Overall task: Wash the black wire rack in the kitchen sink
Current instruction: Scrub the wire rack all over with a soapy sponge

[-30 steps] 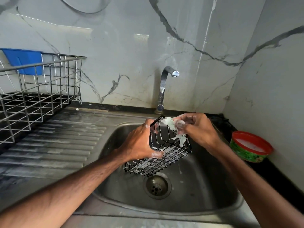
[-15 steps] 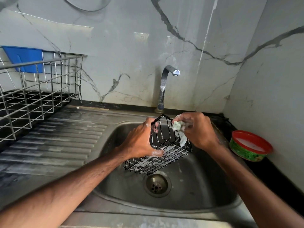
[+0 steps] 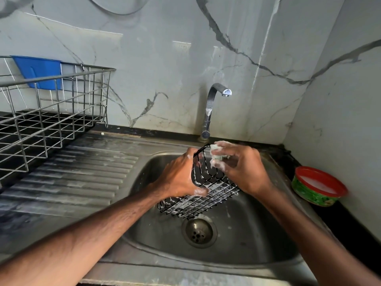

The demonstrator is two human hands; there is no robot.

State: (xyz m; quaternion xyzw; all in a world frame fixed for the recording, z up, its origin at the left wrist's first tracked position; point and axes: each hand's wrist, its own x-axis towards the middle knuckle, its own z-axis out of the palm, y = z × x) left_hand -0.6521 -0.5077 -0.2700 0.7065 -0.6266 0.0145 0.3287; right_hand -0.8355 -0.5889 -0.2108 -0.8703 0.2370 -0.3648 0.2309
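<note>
Logged nearest: round perforated metal drain strainer [image 3: 199,231], set in floor of dull stainless steel sink basin [image 3: 257,234]. Found black wire rack [image 3: 203,200] just past drain at 12 o'clock, tilted over basin, grid base streaked with foam; could not tell whether lower edge touched basin floor. Gripped on its 9 o'clock side by left hand [image 3: 179,178], fingers curled over top wire, thumb on grid. Met at its 1 o'clock rim by right hand [image 3: 241,170], fingers curled round soapy pale scrub pad [image 3: 217,151], pad against top wire. Noted ribbed steel drainboard [image 3: 72,176] at 9 o'clock of basin. Noted round green tub with red rim [image 3: 318,185] at 3 o'clock, on dark counter. Saw curved chrome tap [image 3: 209,112] at 12 o'clock behind rack. Marked silver wire dish basket [image 3: 51,120] at 10 o'clock, blue plastic container [image 3: 39,71] hung on far rim.
</note>
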